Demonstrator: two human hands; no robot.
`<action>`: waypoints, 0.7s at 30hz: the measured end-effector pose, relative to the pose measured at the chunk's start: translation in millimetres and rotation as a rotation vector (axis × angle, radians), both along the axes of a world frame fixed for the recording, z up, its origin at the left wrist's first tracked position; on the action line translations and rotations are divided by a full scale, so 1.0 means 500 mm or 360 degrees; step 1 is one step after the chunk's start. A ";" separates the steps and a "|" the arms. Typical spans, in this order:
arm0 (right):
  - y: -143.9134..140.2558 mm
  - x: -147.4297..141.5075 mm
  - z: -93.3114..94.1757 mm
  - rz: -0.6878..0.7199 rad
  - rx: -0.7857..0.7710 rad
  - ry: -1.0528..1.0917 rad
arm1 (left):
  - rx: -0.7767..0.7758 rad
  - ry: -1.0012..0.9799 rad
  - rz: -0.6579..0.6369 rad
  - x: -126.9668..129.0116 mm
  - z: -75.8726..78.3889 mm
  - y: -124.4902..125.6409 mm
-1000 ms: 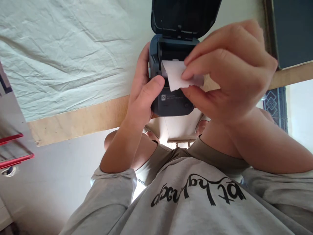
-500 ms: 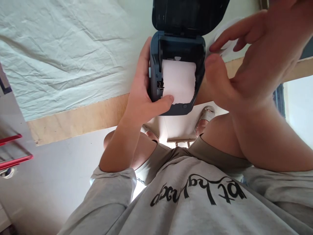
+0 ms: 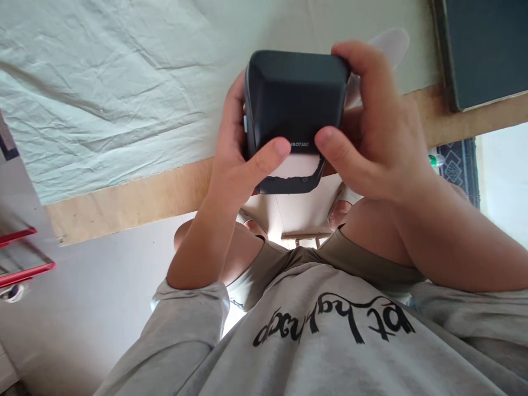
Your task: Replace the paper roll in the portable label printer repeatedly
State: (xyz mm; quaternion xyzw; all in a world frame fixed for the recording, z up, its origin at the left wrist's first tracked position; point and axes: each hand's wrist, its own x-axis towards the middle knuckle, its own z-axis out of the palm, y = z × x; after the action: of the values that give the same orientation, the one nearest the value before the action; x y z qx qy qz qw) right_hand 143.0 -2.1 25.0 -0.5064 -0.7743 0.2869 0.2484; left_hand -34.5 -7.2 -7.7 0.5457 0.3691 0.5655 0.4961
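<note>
Fingers (image 3: 363, 60) of two hands (image 3: 231, 170) (image 3: 383, 143) hold one printer (image 3: 299, 107); one paper (image 3: 295, 165) shows.

You have two hands on the job, one left hand (image 3: 235, 157) and one right hand (image 3: 381, 132), and one dark device (image 3: 284, 186) with one lid (image 3: 301, 104) and one piece of white paper (image 3: 303, 165). Count one whitish rounded piece (image 3: 394, 47), partly hidden. On the tabletop (image 3: 437, 118) you have one pale cloth (image 3: 124, 82) and, toward the right along the near edge, one dark panel (image 3: 489, 55). Past its near left corner are two red bars (image 3: 28, 275). Beyond the near edge are one patterned textile (image 3: 457, 170) and your two feet (image 3: 341, 212).
</note>
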 end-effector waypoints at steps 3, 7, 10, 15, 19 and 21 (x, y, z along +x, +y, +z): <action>0.003 -0.004 -0.008 0.0088 -0.0121 0.0062 | -0.0098 -0.0109 -0.0139 -0.003 -0.007 0.001; 0.007 -0.005 -0.020 0.0167 -0.0167 0.0378 | -0.0045 -0.0285 -0.0214 -0.003 -0.017 0.007; 0.008 -0.007 -0.025 0.0224 -0.0214 0.0529 | -0.0066 -0.0335 -0.0206 0.000 -0.011 0.006; 0.008 -0.015 -0.023 0.0292 -0.0146 0.0491 | -0.0191 -0.0279 -0.0311 -0.008 0.001 0.010; 0.007 -0.019 -0.030 0.0302 0.0048 0.0480 | -0.0123 -0.0331 -0.0309 -0.015 0.000 0.015; 0.008 -0.018 -0.036 0.0322 0.0104 0.0479 | -0.0117 -0.0347 -0.0367 -0.014 0.003 0.012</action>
State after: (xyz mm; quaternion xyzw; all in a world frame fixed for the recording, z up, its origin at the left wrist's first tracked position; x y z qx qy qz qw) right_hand 134.0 2.0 7.3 -0.3691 -0.7842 0.3577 0.3476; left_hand -41.2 -1.4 -6.0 0.5013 0.2683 0.5468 0.6146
